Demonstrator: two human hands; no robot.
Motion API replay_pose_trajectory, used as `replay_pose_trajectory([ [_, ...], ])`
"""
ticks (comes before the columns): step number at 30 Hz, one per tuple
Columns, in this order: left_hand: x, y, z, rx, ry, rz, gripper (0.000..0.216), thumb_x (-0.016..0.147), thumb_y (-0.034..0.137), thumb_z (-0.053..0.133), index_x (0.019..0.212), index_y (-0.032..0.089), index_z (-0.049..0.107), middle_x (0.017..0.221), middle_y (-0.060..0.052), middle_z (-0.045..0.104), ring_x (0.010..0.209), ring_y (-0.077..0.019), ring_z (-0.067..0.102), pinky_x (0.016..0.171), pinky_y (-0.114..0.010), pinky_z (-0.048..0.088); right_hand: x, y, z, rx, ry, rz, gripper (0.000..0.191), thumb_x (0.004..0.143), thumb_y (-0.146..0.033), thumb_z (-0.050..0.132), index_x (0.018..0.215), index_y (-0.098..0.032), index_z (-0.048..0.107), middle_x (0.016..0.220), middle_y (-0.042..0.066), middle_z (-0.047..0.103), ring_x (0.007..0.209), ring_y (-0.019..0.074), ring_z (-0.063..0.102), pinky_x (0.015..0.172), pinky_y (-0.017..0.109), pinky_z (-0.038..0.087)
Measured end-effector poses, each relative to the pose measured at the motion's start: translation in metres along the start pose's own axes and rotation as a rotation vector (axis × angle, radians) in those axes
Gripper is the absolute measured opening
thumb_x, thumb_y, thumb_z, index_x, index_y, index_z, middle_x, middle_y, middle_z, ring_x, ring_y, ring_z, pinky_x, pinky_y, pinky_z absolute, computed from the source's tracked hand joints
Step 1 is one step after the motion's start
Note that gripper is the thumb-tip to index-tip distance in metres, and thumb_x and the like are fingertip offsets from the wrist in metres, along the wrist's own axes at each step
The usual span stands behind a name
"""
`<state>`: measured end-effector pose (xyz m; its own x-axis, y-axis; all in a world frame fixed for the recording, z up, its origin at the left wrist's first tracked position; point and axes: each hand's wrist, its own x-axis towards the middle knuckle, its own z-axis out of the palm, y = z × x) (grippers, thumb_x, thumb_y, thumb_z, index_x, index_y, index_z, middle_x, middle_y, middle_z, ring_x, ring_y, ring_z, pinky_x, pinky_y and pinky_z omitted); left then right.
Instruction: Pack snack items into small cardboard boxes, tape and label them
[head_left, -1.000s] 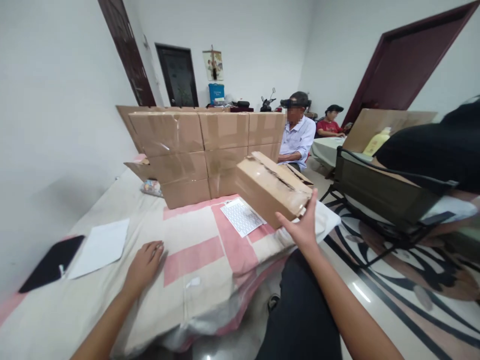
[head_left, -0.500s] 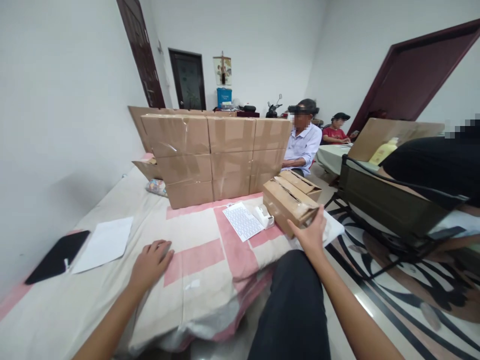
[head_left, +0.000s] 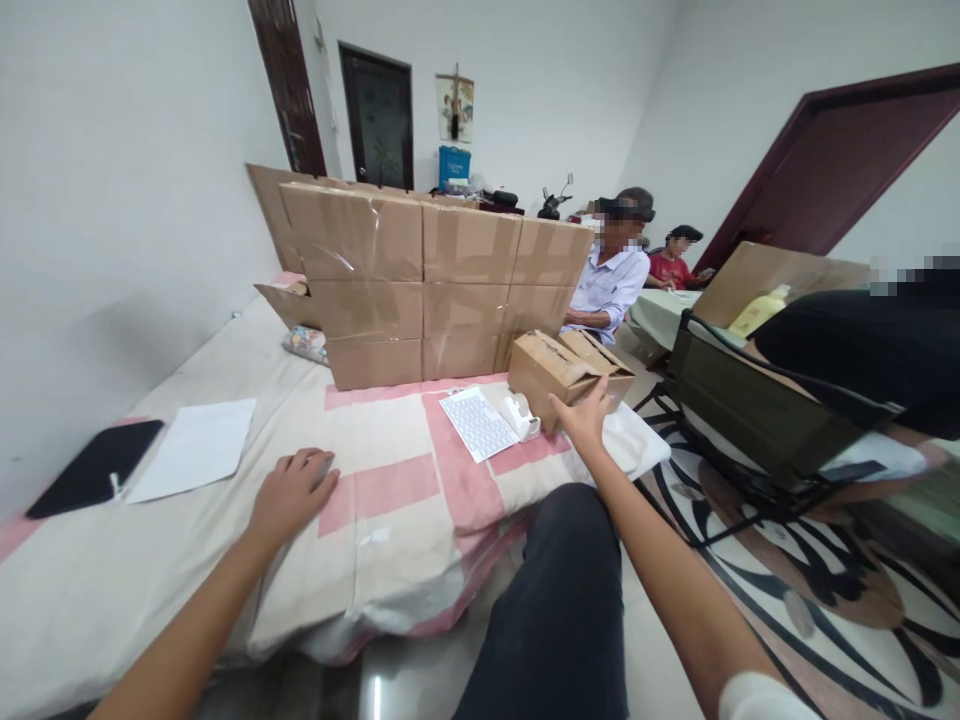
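Note:
My right hand [head_left: 583, 418] grips the near corner of a small cardboard box [head_left: 551, 368] that rests on the right end of the cloth-covered surface [head_left: 390, 500]. Its top flaps are partly loose. Beside the box lie a white tape dispenser [head_left: 520, 415] and a white sheet of small labels [head_left: 476, 423]. My left hand [head_left: 292, 493] rests on the cloth, fingers loosely curled, with nothing visible in it. Behind stands a stack of taped cardboard boxes [head_left: 427, 285].
A white paper [head_left: 193, 449] and a black tablet [head_left: 94, 467] lie at the left. A dark folding cart [head_left: 757, 400] stands to the right on the patterned floor. Two people sit at a table behind it; another person in black is at far right.
My right hand has lowered the small box from the air onto the surface beside the tape dispenser. The left hand has stayed in place.

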<state>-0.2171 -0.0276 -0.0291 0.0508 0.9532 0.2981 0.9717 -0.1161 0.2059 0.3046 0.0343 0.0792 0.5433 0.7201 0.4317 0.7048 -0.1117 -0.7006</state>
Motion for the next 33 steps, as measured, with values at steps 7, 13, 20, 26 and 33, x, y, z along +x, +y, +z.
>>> replay_pose_trajectory([
  [7,0.001,-0.002,0.002,-0.022,-0.023,-0.01,0.059,0.091,0.054,0.033,0.125,0.019,0.066,0.133,-0.014,0.061,0.114,-0.036,0.054,0.097,-0.05,0.047,-0.002,0.035,-0.018,-0.049,0.057,0.041,0.132,0.066,-0.057,0.077,0.161,-0.003,0.004,0.148,0.034,0.034,0.141,0.0483,0.033,0.116,0.057,0.028],
  [13,-0.001,0.001,0.0,-0.014,-0.021,-0.01,0.055,0.093,0.051,0.034,0.125,0.02,0.066,0.134,-0.012,0.061,0.116,-0.0337,0.054,0.094,-0.047,0.047,0.027,0.009,-0.001,-0.02,0.048,0.037,0.13,0.065,-0.056,0.077,0.16,-0.002,0.007,0.146,0.036,0.037,0.139,0.0483,0.037,0.115,0.06,0.028],
  [20,-0.001,-0.002,0.004,-0.012,0.001,-0.004,0.051,0.093,0.05,0.036,0.123,0.022,0.067,0.133,-0.011,0.063,0.114,-0.0324,0.054,0.093,-0.046,0.048,-0.05,0.063,-0.081,0.048,0.169,-0.146,0.131,0.065,-0.064,0.077,0.163,-0.012,0.007,0.158,0.025,0.031,0.141,0.0392,0.04,0.115,0.053,0.037],
  [26,-0.001,-0.005,0.004,-0.004,-0.047,0.006,0.059,0.093,0.053,0.032,0.129,0.018,0.063,0.137,-0.013,0.059,0.117,-0.0369,0.051,0.097,-0.05,0.046,-0.079,0.112,-0.148,-0.114,0.337,-0.014,0.144,0.055,-0.067,0.083,0.163,-0.008,0.01,0.158,0.028,0.028,0.144,0.0448,0.037,0.118,0.056,0.033],
  [33,-0.004,0.002,-0.001,0.02,-0.03,-0.022,0.054,0.094,0.049,0.033,0.126,0.019,0.065,0.136,-0.011,0.061,0.117,-0.0359,0.053,0.093,-0.049,0.048,-0.038,0.121,-0.099,-0.224,0.212,0.084,0.144,0.06,-0.078,0.074,0.161,0.001,0.008,0.142,0.038,0.04,0.133,0.0543,0.043,0.108,0.064,0.037],
])
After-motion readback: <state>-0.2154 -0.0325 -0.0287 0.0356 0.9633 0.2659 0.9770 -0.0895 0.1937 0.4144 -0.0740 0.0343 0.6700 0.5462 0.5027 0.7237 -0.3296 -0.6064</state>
